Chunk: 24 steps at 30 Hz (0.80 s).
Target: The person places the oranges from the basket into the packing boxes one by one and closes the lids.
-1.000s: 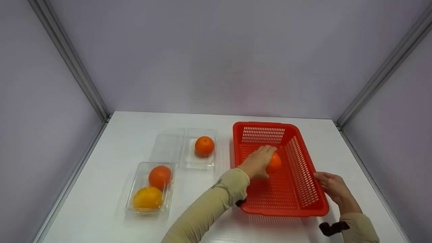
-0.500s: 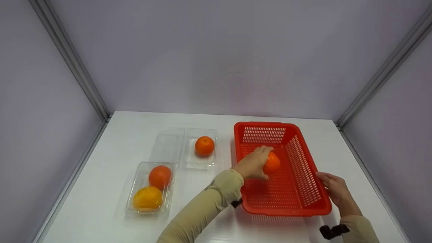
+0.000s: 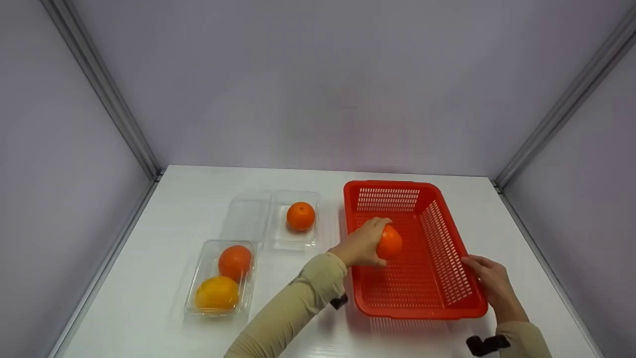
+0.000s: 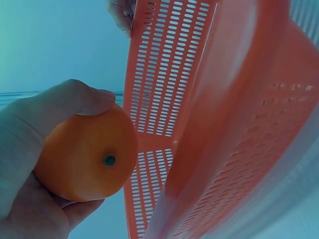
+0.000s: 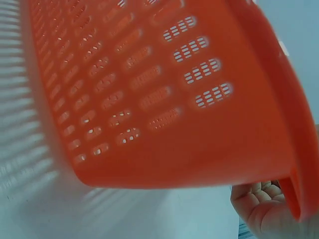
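Observation:
My left hand [image 3: 361, 244] holds an orange [image 3: 389, 242] over the left half of a red perforated basket [image 3: 417, 314]. In the left wrist view, the thumb lies over the top of the orange [image 4: 94, 154], fingers curl beneath it, and a green stem mark faces the camera. My right hand [image 3: 493, 279] grips the basket's right rim. In the right wrist view, the basket's side wall [image 5: 199, 144] fills most of the picture, with curled fingers [image 5: 261, 201] partly hidden behind the rim at lower right.
Left of the basket, an open clear plastic box [image 3: 293, 244] contains one orange [image 3: 300, 216], its lid [image 3: 243, 219] folded out leftward. Nearer the front left, another clear box [image 3: 198, 278] contains an orange-red round fruit [image 3: 235, 262] and a yellow fruit [image 3: 217, 293]. Walls enclose the white table [image 3: 159, 219].
My left hand has drawn the orange leftward within the basket area, toward the left rim. The basket has shifted slightly to the right. My right hand stays at its right rim.

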Each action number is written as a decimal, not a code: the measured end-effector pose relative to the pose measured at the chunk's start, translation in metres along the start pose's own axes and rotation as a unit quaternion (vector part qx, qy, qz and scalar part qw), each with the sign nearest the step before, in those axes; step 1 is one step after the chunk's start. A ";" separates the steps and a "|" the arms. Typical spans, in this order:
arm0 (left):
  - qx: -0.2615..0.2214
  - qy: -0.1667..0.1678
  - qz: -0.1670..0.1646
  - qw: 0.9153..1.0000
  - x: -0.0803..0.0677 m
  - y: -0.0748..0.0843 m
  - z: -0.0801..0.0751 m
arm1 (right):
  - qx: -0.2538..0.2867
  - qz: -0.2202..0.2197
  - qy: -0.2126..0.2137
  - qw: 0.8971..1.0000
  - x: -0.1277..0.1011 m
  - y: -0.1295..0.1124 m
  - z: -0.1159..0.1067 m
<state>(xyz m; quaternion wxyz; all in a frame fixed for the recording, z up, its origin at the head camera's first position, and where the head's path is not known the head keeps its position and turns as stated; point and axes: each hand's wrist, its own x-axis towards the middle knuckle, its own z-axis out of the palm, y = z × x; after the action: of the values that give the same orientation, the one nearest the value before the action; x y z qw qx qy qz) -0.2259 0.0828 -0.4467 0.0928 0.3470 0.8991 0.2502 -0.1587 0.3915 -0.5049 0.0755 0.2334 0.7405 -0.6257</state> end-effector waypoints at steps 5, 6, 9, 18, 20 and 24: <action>-0.001 0.011 0.005 1.000 -0.003 -0.005 -0.003 | 0.007 0.001 0.014 1.000 0.001 0.000 0.002; -0.004 0.013 0.004 1.000 -0.003 -0.007 -0.003 | 0.008 0.001 0.015 1.000 0.001 0.000 0.002; -0.010 0.021 0.004 1.000 -0.005 -0.010 -0.005 | 0.007 0.003 0.016 1.000 0.002 0.000 0.002; -0.034 0.034 -0.007 0.999 -0.011 -0.022 -0.012 | -0.003 0.015 0.026 1.000 0.007 -0.001 -0.003; -0.036 0.039 -0.007 0.999 -0.012 -0.025 -0.013 | 0.003 0.019 0.027 0.999 0.007 -0.001 -0.005; -0.037 0.051 0.000 0.998 -0.014 -0.030 -0.013 | 0.019 0.024 0.032 0.999 0.008 -0.001 -0.008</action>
<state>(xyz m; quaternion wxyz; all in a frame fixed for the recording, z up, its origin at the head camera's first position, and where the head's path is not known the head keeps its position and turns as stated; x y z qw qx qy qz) -0.2370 0.0494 -0.4511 0.0594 0.3302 0.8926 0.3010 -0.1647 0.4008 -0.5052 0.0628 0.2725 0.7246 -0.6299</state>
